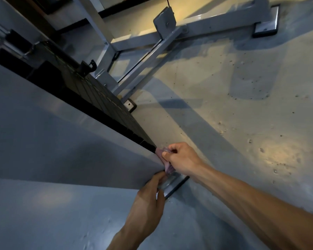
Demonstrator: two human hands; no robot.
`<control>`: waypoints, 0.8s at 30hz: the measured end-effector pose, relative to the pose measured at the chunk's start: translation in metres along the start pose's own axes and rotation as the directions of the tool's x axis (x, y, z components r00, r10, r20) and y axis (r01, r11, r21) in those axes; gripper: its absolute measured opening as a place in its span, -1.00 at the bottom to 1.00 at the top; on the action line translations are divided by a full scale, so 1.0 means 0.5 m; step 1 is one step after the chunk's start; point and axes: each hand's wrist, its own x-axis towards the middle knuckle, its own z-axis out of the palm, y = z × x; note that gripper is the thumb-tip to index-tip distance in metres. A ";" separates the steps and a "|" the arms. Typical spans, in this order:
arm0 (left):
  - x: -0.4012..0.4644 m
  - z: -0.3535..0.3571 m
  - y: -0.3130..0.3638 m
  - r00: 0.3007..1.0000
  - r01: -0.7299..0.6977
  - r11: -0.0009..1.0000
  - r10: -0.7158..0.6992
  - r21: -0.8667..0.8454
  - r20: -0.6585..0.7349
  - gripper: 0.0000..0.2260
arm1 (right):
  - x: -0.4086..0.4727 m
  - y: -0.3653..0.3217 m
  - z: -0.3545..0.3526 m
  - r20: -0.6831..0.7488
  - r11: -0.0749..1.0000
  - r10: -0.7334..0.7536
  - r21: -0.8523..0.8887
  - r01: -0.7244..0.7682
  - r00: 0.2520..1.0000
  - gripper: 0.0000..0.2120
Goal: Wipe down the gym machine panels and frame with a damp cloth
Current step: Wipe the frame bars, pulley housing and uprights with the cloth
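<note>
the right hand (181, 159) is gripping the pink cloth (167, 166) with curled fingers at the bottom corner of the grey side panel (65, 141), just above the base plate (173, 184). the left hand (150, 193) is pinching near the same corner, but i cannot tell what it is holding. i think the panel is nearly finished, while the frame (152, 56) behind is still waiting.

Looking steeply down a tall grey metal machine panel (58, 141), the right hand (181, 159) grips a bunched pinkish cloth (167, 166) against the panel's bottom corner. The left hand (148, 197) curls its fingers at the grey metal foot plate (175, 183) just below. A black weight stack (105, 98) and grey tubular frame (146, 56) stand on the speckled concrete floor (242, 105).
</note>
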 end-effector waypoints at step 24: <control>-0.103 -0.346 0.174 0.996 0.023 1.000 -0.022 -0.014 0.088 -0.45 | -0.189 -0.355 0.019 -0.157 0.998 0.015 0.056 -0.007 0.987 -0.82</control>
